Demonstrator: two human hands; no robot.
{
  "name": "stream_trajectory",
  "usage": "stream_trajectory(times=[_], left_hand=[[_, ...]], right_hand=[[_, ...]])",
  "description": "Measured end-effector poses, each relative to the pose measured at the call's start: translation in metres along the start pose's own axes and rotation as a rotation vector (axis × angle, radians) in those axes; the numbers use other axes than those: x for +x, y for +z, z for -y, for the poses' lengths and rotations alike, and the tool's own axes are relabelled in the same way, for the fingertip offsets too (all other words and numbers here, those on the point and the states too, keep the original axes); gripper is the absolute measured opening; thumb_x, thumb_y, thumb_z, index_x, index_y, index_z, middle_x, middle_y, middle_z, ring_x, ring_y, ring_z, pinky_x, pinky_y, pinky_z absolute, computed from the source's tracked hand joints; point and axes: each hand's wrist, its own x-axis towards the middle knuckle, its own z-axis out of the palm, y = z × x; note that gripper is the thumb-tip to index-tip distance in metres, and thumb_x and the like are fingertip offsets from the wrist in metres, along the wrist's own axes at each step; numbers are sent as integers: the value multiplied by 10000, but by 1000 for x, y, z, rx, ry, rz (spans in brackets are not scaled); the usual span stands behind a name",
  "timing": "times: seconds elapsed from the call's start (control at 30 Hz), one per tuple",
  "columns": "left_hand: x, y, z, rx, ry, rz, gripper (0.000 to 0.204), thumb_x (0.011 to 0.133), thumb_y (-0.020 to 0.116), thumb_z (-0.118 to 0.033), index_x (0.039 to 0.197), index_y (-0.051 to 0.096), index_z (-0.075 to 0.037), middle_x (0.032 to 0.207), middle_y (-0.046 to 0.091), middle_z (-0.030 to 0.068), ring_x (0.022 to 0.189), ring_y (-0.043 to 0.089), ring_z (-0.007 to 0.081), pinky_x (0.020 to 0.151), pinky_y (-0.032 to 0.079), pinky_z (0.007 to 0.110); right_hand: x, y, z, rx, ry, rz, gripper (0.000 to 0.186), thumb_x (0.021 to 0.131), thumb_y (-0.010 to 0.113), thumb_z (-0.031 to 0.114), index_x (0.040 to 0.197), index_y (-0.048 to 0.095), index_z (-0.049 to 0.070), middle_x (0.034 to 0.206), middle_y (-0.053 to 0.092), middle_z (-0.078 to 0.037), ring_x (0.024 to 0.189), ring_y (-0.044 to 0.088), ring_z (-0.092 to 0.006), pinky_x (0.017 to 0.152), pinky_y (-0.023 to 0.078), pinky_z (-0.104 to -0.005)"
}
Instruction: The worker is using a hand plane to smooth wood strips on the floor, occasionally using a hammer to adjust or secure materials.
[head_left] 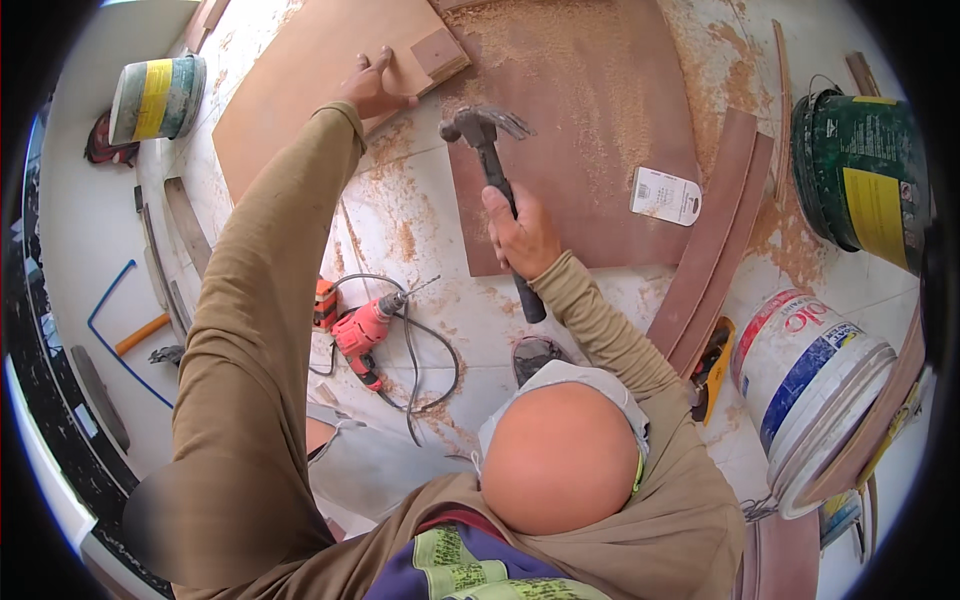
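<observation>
My left hand (pixel 372 92) rests on a light-brown wooden panel (pixel 285 115), its fingers spread near the edge. A small reddish-brown wood piece (pixel 436 54) sits at the panel's corner, just beyond those fingers. In my right hand (pixel 527 235) is a claw hammer (pixel 490 160), gripped around its dark handle with the metal head raised toward the panel. Behind the hammer lies a wide reddish-brown board (pixel 590 130), dusted with sawdust. A red power drill (pixel 358 332) with a long bit and a black cord lies on the floor between my arms.
A white card (pixel 666 196) lies on the board. Curved wooden strips (pixel 715 230) run along its right side. Green buckets (pixel 870 175) (pixel 158 98) stand at both sides, with a white bucket (pixel 810 380) at right. At left are a blue hacksaw frame (pixel 105 300) and an orange-handled tool (pixel 142 334).
</observation>
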Motion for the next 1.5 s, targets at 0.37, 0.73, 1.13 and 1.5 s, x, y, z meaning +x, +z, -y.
stream_trajectory(times=[0.37,0.73,1.13,1.5], left_hand=[[-7,-1,-81,-154,246,-324,711,859,756,-352,1451,532,-28,1503,513,141,1344,531,328,1107,443,418],[-24,16,-76,-248,108,-440,619,905,717,-256,1478,517,-136,1552,458,122,1330,543,347,1106,444,424],[-491,90,-34,-1339,-24,510,762,1015,478,-629,1463,520,-14,1312,647,176,1165,642,214,976,507,352],[-640,67,79,-2125,-690,-1007,271,946,657,-250,995,596,9,933,656,119,810,690,212,794,595,384]], right_hand=[[-40,-21,-63,45,64,7,409,1001,615,411,1008,583,3,688,623,-158,635,650,-289,614,499,-418],[4,5,66,624,-202,40,355,986,656,210,1209,477,-1,707,573,-51,497,559,-120,455,487,-274],[-25,136,60,-503,-369,500,397,843,629,56,1222,533,-11,725,526,-4,529,507,-91,477,423,-271],[-212,311,-4,-638,-957,1351,743,887,720,118,1504,345,-58,1163,576,-231,937,637,-295,811,524,-352]])
